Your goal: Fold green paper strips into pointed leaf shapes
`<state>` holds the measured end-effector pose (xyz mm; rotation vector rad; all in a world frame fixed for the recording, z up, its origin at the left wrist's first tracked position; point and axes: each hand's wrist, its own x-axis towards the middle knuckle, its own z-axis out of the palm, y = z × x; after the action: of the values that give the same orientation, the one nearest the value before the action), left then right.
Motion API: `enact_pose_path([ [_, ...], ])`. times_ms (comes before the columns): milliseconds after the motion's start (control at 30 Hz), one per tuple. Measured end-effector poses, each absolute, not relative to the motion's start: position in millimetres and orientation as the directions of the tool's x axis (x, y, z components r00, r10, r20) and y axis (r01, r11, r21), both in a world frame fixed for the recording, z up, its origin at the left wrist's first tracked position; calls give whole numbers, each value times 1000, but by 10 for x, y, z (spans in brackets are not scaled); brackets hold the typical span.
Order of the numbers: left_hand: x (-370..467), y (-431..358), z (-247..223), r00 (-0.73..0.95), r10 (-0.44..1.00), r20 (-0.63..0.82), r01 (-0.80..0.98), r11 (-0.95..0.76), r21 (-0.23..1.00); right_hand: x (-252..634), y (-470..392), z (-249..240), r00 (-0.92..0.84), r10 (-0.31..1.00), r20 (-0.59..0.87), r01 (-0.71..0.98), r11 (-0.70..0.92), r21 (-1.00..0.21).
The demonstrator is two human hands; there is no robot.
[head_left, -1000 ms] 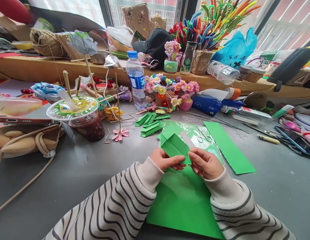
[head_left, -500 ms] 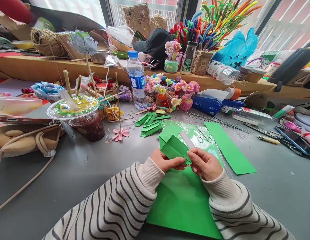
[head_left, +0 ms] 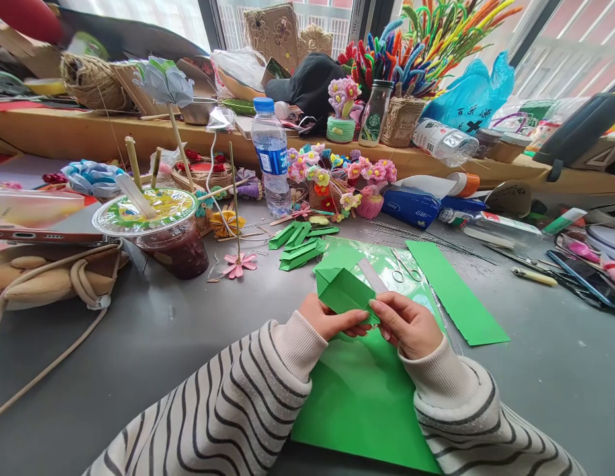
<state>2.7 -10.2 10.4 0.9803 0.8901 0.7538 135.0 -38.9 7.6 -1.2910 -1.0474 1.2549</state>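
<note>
A creased green paper piece (head_left: 345,289) is held up between my two hands in the head view. My left hand (head_left: 332,318) pinches its lower left edge, the thumb lying across the front. At its lower right corner, the thumb and fingers of my right hand (head_left: 407,324) are closed on the paper. Beneath my hands lies a large green sheet (head_left: 362,403) with clear plastic over its upper part. Scissors (head_left: 405,266) rest on the plastic near a pale flat strip (head_left: 371,275). Folded green pieces (head_left: 301,252) are piled just beyond.
A long green strip (head_left: 456,291) lies at the right. Left of my hands are a lidded drink cup (head_left: 176,248) and a pink paper flower (head_left: 239,266). A water bottle (head_left: 271,158) stands behind. Thin wires (head_left: 426,238) and a phone (head_left: 585,281) are farther right.
</note>
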Motion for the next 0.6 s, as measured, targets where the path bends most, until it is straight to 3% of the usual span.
enact_pose_path([
  [600, 36, -104, 115, 444, 851, -279, -177, 389, 904, 1345, -396, 64, 96, 993, -66, -60, -61, -996],
])
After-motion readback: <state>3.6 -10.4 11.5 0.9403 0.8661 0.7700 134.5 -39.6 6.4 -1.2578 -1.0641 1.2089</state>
